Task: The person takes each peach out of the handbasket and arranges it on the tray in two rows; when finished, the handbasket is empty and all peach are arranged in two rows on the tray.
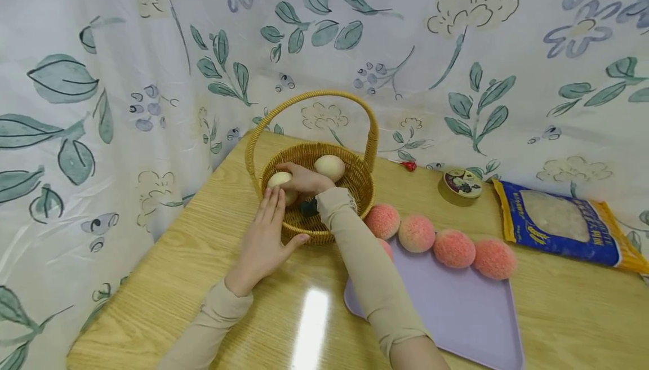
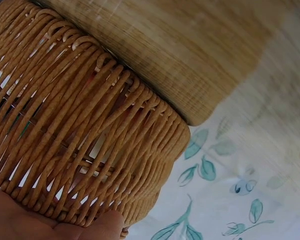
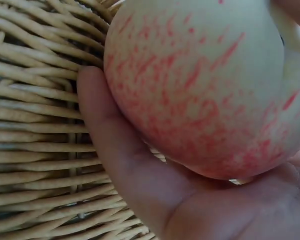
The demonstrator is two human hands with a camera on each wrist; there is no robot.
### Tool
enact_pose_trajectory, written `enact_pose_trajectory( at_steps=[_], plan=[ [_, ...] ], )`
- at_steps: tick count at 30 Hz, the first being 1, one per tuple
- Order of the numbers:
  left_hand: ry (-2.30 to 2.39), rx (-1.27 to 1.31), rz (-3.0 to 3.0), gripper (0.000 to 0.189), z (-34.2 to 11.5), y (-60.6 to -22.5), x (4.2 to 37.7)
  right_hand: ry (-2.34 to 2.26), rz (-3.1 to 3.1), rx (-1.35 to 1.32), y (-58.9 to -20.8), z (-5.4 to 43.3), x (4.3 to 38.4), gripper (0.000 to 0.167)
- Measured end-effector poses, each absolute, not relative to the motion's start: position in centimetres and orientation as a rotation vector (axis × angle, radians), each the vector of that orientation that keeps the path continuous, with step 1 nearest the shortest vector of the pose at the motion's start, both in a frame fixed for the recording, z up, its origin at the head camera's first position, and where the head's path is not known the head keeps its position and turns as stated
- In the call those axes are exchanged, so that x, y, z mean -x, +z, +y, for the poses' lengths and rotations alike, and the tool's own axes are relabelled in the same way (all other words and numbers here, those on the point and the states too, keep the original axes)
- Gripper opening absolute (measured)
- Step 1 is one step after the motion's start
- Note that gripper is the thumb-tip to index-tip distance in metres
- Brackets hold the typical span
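Note:
A round wicker basket [image 1: 366, 192] with a tall arched handle stands on the wooden table. Inside it, my right hand [image 1: 306, 181] grips a pale peach [image 3: 190, 95] with red streaks, its thumb or a finger lying along the fruit against the woven wall. Another pale, rounded fruit [image 1: 329, 168] rests toward the basket's back. Something dark green [image 1: 308, 207] lies low inside, partly covered by the right wrist. Over the near-left rim, my left hand [image 1: 263, 243] lays its straight fingers, tips beside the held peach, thumb spread outside.
Right of the basket lies a lilac tray [image 1: 456, 308], with several fuzzy pink balls [image 1: 453, 248] along its far edge; one is partly hidden by the right sleeve. Farther back are a round tin [image 1: 461, 184], a blue-and-yellow packet [image 1: 563, 221] and a small red item [image 1: 408, 165]. Floral cloth hangs behind.

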State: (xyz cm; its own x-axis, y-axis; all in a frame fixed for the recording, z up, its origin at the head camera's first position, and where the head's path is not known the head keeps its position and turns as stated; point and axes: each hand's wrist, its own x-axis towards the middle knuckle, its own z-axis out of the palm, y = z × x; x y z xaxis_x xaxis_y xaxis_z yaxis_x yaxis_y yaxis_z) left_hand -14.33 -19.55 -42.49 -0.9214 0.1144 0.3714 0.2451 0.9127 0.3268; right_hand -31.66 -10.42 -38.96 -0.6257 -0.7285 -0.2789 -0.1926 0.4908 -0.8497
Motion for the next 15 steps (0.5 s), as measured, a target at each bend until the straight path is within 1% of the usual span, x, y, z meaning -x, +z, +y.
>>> enact_pose_trajectory(
  at_steps=[7, 15],
  plan=[
    [-0.555, 0.284, -2.750, 0.110, -19.3, -42.4, 14.5, -1.173, 2.108, 0.705, -38.1, -9.5, 31.3, 0.070],
    [-0.568, 0.252, -2.778, 0.105, -19.8, -42.3, 14.4, -1.294, 2.071, 0.641, -36.8, -7.2, 31.1, 0.074]
  ],
)
